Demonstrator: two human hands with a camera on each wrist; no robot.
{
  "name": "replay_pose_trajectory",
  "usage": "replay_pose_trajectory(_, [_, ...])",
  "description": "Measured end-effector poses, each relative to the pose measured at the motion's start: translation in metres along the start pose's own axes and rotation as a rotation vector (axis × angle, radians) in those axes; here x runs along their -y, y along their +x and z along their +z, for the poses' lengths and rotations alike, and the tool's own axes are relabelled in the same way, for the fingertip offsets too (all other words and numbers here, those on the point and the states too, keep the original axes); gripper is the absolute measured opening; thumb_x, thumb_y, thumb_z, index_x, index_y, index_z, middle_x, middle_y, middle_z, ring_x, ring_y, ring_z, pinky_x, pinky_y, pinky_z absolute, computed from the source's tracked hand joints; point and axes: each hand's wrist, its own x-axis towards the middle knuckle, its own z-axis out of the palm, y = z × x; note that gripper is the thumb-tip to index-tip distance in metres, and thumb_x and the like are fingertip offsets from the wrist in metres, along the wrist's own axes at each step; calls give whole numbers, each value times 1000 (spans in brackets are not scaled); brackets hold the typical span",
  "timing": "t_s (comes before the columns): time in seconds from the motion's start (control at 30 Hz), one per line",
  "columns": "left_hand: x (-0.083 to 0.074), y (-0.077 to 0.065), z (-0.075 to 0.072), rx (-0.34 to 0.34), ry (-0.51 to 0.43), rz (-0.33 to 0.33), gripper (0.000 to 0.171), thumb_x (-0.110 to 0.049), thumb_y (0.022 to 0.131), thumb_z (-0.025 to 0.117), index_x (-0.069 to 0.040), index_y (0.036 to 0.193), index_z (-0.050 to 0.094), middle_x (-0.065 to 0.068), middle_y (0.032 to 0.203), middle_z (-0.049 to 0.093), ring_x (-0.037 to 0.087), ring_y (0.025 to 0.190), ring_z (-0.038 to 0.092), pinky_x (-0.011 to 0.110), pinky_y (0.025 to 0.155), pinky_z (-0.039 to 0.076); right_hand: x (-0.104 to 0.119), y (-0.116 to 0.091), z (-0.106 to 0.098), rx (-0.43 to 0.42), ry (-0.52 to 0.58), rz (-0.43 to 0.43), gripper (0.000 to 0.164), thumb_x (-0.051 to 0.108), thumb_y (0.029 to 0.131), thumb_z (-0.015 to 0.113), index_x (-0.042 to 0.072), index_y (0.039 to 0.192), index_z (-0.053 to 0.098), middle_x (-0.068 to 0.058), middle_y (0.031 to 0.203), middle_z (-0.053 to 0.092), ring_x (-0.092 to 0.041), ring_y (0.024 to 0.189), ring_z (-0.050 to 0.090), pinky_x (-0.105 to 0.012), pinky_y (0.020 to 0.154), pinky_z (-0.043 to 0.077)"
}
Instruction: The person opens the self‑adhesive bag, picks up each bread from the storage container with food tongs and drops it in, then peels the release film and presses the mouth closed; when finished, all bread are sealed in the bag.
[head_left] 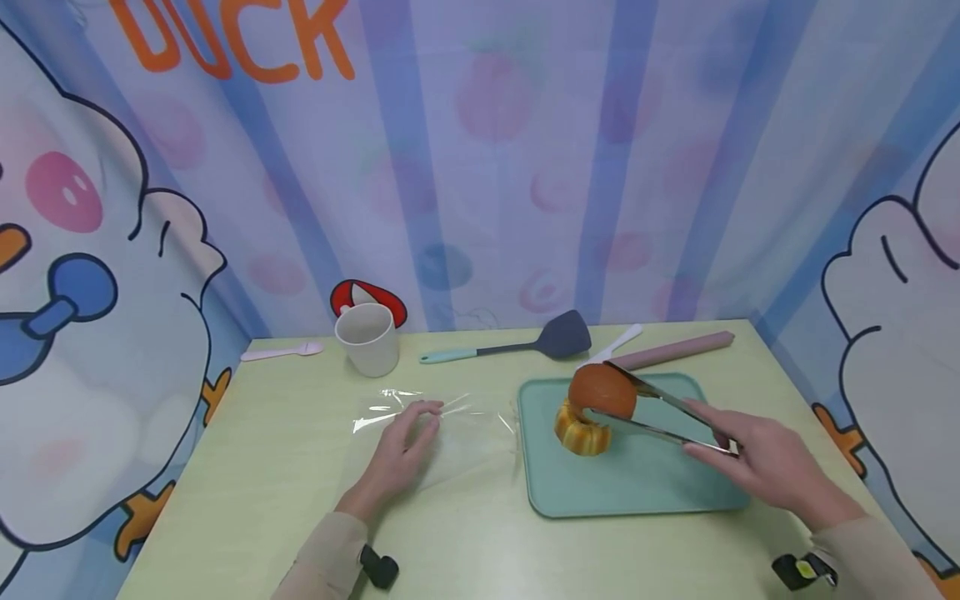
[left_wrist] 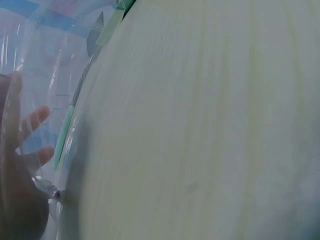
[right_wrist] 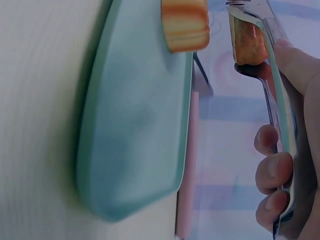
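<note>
My right hand (head_left: 768,458) grips a pair of metal tongs (head_left: 647,428). Between the tongs' ends is a round orange-brown bun (head_left: 602,392), overlapping a yellow-and-brown ridged bread piece (head_left: 581,435) in the head view. That ridged piece sits near the left end of a green tray (head_left: 652,487). In the right wrist view the bun (right_wrist: 250,45) appears apart from the bread piece (right_wrist: 185,25). On a clear plastic bag (head_left: 472,442) left of the tray, my left hand (head_left: 397,454) rests with fingers loosely bent. Film overlaps its fingers (left_wrist: 40,117) in the left wrist view.
Along the table's back lie a pink fork (head_left: 281,352), a white mug (head_left: 369,342), a dark spatula (head_left: 564,335) with a mint handle, a white utensil (head_left: 618,340) and a pinkish rod (head_left: 678,350). A printed curtain (head_left: 510,183) hangs behind.
</note>
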Motion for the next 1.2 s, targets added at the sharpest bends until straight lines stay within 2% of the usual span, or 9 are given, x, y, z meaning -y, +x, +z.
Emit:
replay_pose_trajectory(0.43, [-1, 1, 1, 21, -8, -25, 34, -25, 112, 52, -7, 140, 58, 6, 147, 61, 32, 146, 48, 58, 123, 32, 28, 34, 16, 60, 26, -94, 60, 38, 94, 80, 24, 149, 61, 21, 72, 40, 5, 54, 25, -19, 49, 27])
replay_pose_trajectory(0.63, [0, 0, 2, 25, -4, 2, 34, -25, 112, 51, -10, 142, 56, 8, 148, 59, 35, 147, 46, 62, 122, 31, 41, 46, 24, 97, 22, -126, 60, 42, 96, 77, 24, 150, 59, 22, 70, 38, 5, 55, 24, -19, 50, 27])
replay_pose_trajectory(0.93, [0, 1, 2, 30, 6, -5, 26, -22, 112, 49, -9, 133, 58, 9, 146, 60, 34, 144, 49, 59, 123, 32, 53, 58, 35, 147, 22, -190, 60, 47, 95, 77, 24, 148, 62, 22, 70, 37, 5, 55, 26, -18, 51, 27])
replay_pose_trajectory(1.2, [1, 2, 3, 16, 9, 8, 18, -20, 112, 50, -9, 124, 57, 12, 146, 60, 38, 145, 48, 65, 121, 30, 58, 63, 36, 162, 33, -223, 55, 47, 96, 75, 24, 145, 65, 21, 68, 39, 6, 55, 31, -18, 50, 29])
